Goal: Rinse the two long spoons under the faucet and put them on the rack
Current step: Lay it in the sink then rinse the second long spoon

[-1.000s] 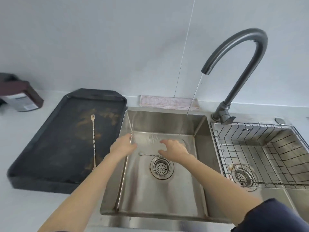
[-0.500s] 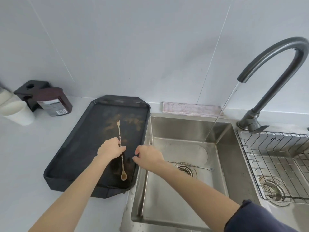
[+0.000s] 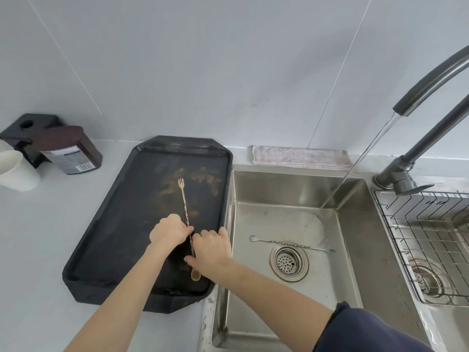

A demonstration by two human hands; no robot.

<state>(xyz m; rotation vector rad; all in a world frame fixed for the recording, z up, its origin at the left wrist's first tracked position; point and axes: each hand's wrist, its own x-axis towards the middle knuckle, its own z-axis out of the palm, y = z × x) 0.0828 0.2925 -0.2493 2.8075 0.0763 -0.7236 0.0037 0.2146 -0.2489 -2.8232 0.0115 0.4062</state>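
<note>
A gold long spoon with a twisted stem and a fork end lies lengthwise on the stained black tray. My left hand pinches its stem at mid-length. My right hand rests over the stem's lower part, just above the bowl. A silver long spoon lies flat on the floor of the left sink basin, above the drain. Water runs from the dark faucet into the basin's back right corner. The wire rack sits in the right basin.
A folded pinkish cloth lies behind the sink. At the far left of the counter stand a dark bottle, a black holder and a white cup. The drain strainer is in the basin's middle.
Both hands left the sink basin, where the silver spoon stays, and moved left to the tray. They have now closed onto the gold spoon's stem. The camera turned left too.
</note>
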